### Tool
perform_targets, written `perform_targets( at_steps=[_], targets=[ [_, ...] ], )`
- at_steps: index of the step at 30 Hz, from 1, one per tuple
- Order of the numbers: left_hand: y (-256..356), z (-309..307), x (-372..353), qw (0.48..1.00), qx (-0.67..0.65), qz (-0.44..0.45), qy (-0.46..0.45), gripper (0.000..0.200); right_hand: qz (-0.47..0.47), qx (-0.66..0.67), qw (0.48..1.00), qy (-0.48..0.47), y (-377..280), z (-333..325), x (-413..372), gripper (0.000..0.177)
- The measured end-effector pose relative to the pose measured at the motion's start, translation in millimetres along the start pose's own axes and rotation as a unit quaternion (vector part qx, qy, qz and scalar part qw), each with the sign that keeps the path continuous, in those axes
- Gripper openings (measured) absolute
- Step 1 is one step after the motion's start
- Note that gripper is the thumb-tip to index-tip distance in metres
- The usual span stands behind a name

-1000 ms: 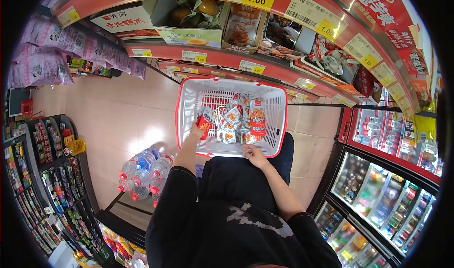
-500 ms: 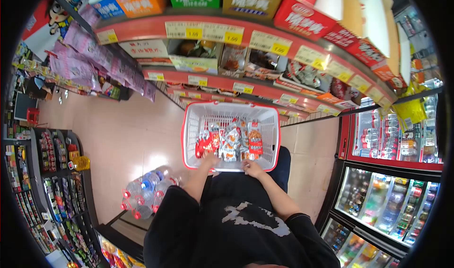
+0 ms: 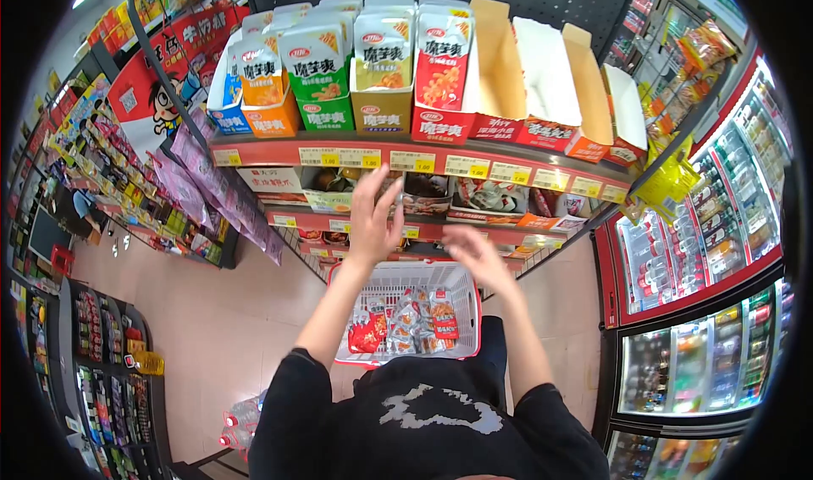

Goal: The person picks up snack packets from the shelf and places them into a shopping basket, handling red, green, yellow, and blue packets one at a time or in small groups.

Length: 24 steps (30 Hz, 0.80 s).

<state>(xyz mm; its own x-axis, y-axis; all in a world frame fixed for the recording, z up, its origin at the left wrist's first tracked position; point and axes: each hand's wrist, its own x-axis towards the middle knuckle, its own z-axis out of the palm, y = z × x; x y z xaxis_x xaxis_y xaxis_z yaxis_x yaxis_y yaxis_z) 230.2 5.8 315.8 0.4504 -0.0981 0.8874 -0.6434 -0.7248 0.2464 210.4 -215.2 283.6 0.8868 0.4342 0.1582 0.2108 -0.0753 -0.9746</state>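
Note:
My left hand (image 3: 375, 219) is raised in front of the shelf's price strip, fingers apart and nothing in it. Lower and to the right, my right hand (image 3: 479, 257) is slightly blurred, its fingers stretched out and holding nothing. Below both hands is a white basket (image 3: 470, 304) with a red rim. Inside lie red snack packets (image 3: 367, 332), silver packets (image 3: 406, 319) and a red-and-silver packet (image 3: 443, 313). Above the hands, the top shelf bears upright packets in a red box (image 3: 443, 77), a gold box (image 3: 383, 82) and a green box (image 3: 320, 86).
Cardboard boxes (image 3: 500, 73) with tall backs stand at the top shelf's right. A lower shelf holds more snack boxes (image 3: 491, 196). Purple bags (image 3: 203, 171) hang at the left. Drink coolers (image 3: 677, 251) line the right; large bottles (image 3: 241, 421) stand on the floor lower left.
Both hands have risen out of the basket toward the shelves, the left higher. My view has tilted up, showing more of the top shelf. The packets remain in the basket.

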Motion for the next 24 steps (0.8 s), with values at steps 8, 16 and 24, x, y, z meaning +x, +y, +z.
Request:
perform_targets(
  at_steps=[8,16,24],
  targets=[
    [20.4,33.1,105.8,0.988,0.139,0.07,0.006,0.055,-0.318,-0.162,0.892,0.278,-184.2,-36.8,101.6,0.031],
    [18.7,36.7,102.3,0.981,0.176,0.08,0.011,0.057,-0.34,-0.394,0.836,0.174,-185.1,-63.3,210.1,0.075],
    [19.1,37.4,102.0,0.984,0.16,0.078,0.022,0.057,-0.26,-0.492,0.811,0.182,-201.4,-53.1,200.2,0.075]
  ],
)
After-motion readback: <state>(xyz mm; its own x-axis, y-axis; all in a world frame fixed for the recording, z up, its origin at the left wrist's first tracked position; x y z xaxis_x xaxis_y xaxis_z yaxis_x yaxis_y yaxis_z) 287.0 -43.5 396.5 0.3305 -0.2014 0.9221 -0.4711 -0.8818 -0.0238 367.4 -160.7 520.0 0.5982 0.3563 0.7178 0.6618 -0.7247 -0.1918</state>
